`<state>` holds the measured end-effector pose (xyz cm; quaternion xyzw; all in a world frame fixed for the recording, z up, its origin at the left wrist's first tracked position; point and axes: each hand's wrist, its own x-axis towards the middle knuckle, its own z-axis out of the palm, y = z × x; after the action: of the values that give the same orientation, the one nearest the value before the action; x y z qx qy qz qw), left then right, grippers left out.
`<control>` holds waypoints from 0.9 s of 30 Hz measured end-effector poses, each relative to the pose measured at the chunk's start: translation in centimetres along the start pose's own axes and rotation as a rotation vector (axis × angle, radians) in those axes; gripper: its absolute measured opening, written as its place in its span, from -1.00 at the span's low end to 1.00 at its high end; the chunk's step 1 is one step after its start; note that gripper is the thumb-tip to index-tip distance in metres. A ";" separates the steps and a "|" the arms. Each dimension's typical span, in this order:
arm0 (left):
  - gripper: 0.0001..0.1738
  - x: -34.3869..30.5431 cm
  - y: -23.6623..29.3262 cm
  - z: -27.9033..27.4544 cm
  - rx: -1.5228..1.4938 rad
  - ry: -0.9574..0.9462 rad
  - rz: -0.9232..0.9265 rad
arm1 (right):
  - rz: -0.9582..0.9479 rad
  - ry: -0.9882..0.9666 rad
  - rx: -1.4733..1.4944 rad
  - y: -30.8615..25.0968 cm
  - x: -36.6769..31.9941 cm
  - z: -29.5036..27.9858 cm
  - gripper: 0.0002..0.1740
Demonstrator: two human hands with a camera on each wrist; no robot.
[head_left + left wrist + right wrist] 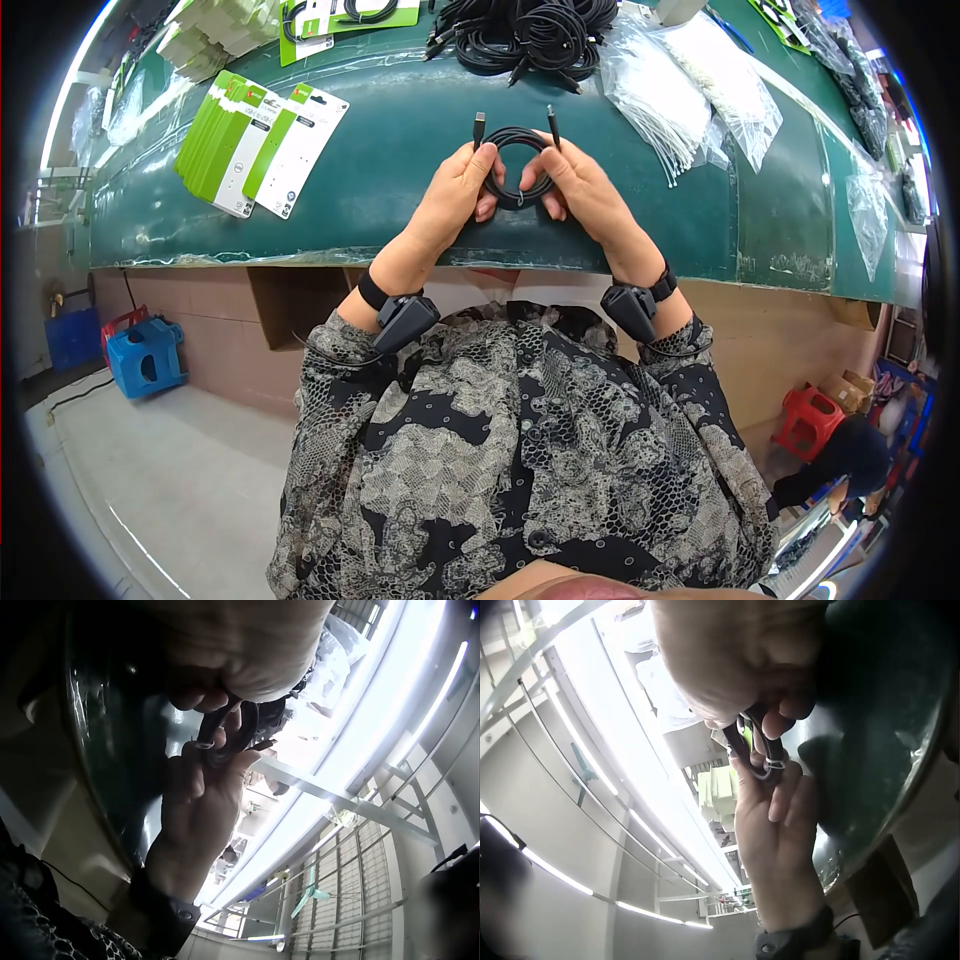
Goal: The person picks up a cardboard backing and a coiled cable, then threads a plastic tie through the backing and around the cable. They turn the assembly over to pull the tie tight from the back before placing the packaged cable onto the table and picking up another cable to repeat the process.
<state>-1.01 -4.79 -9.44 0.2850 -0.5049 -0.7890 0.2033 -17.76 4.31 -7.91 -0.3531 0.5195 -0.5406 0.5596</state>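
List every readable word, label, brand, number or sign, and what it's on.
Nothing legible enough to quote.
Stacked green-and-white cards: printed, too small to read.
Cards at the top edge: print too small and partly cut off.
Held coiled cable: no marking visible.

The table [400, 130] is green, the coiled cable [519, 190] black, the shirt [520, 440] black-and-grey patterned.

From the head, looking forward and down over the table [380, 180]. From each wrist, looking very close past left hand [455, 190] or right hand [585, 190] toward lamps [367, 720]. Shared by all: both hands, cable [515, 134].
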 end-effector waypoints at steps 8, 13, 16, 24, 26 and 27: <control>-0.58 -0.5 0.1 1.6 -0.010 0.141 0.088 | -0.001 0.006 -0.109 0.4 0.1 0.1 -0.60; -0.47 -0.7 0.9 1.7 0.151 0.152 0.117 | 0.007 -0.006 0.008 0.5 0.0 -0.3 -0.63; -0.44 -0.9 1.1 0.7 -0.191 0.038 0.007 | -0.013 -0.038 0.091 0.4 -0.1 -0.5 -0.63; -0.51 -1.9 1.6 0.5 -0.648 -0.357 0.030 | -0.016 -0.123 0.285 0.0 -0.2 -0.4 -0.59; -0.59 -2.3 1.6 0.6 -0.409 -0.286 0.013 | -0.026 -0.193 0.316 0.0 -0.2 -0.7 -0.55; -0.63 -2.4 1.6 0.6 -0.290 -0.248 0.006 | -0.025 -0.191 0.316 0.0 -0.3 -0.7 -0.55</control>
<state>0.46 -3.54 -7.21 0.1518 -0.4081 -0.8819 0.1807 -18.37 4.68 -8.03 -0.3170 0.3680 -0.5863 0.6483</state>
